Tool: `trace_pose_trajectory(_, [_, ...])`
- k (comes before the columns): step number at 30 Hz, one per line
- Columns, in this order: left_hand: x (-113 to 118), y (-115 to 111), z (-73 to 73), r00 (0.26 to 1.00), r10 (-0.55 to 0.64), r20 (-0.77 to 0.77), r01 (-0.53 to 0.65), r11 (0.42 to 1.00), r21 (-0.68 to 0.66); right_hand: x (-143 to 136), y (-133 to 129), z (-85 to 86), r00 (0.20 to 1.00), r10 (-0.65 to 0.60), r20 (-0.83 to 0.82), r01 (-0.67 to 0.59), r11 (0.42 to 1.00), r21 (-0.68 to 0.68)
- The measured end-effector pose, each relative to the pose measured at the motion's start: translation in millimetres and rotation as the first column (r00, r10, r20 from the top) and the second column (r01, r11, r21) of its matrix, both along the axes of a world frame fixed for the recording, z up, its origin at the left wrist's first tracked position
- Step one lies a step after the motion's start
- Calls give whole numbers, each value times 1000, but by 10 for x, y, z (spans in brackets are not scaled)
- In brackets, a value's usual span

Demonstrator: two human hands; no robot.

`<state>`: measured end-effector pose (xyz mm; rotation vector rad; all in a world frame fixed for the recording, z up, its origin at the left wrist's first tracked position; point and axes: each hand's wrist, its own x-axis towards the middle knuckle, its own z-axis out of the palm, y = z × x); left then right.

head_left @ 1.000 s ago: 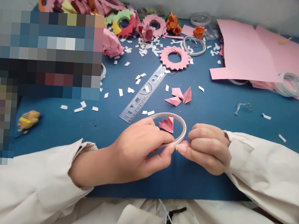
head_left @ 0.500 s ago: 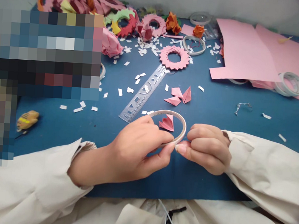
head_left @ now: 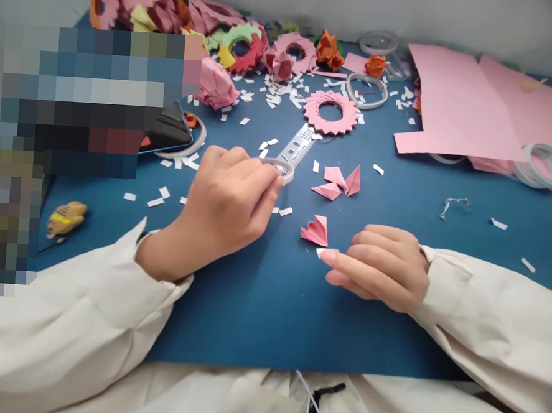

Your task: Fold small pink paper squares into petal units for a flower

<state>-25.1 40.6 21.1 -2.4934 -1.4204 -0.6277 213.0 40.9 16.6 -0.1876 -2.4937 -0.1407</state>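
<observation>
"White and round: is that a tape roll (head_left: pixel 286 171)?"

"Yes. The left hand (head_left: pixel 230 194) has its grip pinched closed on it, in front of the ruler (head_left: pixel 300 144) from where we look."

"Which way does it face?"

"Its hole faces mostly up. It looks like a flat oval, with its long way going left to right. The hand hides the left end."

"And the right hand (head_left: pixel 385 263)?"

"A little white strip (head_left: pixel 320 253) pokes out left at a fingertip. I can't tell if the grip squeezes it."

"What's near?"

"Folded pink paper (head_left: pixel 315 232) on the bench (head_left: pixel 250 317), one corner pointing down toward those fingers."
</observation>
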Motion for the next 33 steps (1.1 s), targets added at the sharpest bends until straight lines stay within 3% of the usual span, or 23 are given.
trace_pose_trajectory(2, [2,45,-89,997,20,-72,-23,999,-32,6,0,-13,999,4,53,-4,1000,0])
trace_pose_trajectory(5, [27,22,-115,999,22,-23,-22,1000,-1,17,-5,-27,995,11,96,-11,1000,-2])
trace_pose_trajectory(7, [54,-44,-74,993,-82,90,82,997,3,19,-2,-37,995,8,99,-8,1000,-3])
trace_pose_trajectory(9, [92,-128,-21,926,-262,270,292,953,-77,15,6,-49,996,12,88,-11,1000,-9])
trace_pose_trajectory(13, [168,-251,36,752,-347,560,511,844,-164,-1,19,-79,996,45,82,-40,997,-60])
trace_pose_trajectory(16, [189,-274,48,677,-266,686,557,795,-242,-10,20,-92,995,56,80,-49,995,-89])
trace_pose_trajectory(23, [187,-285,126,579,111,808,606,605,-517,-11,22,-92,994,60,95,-51,994,-101])
trace_pose_trajectory(33, [195,-276,115,525,243,815,632,530,-565,-15,29,-99,992,54,118,-44,995,-91])
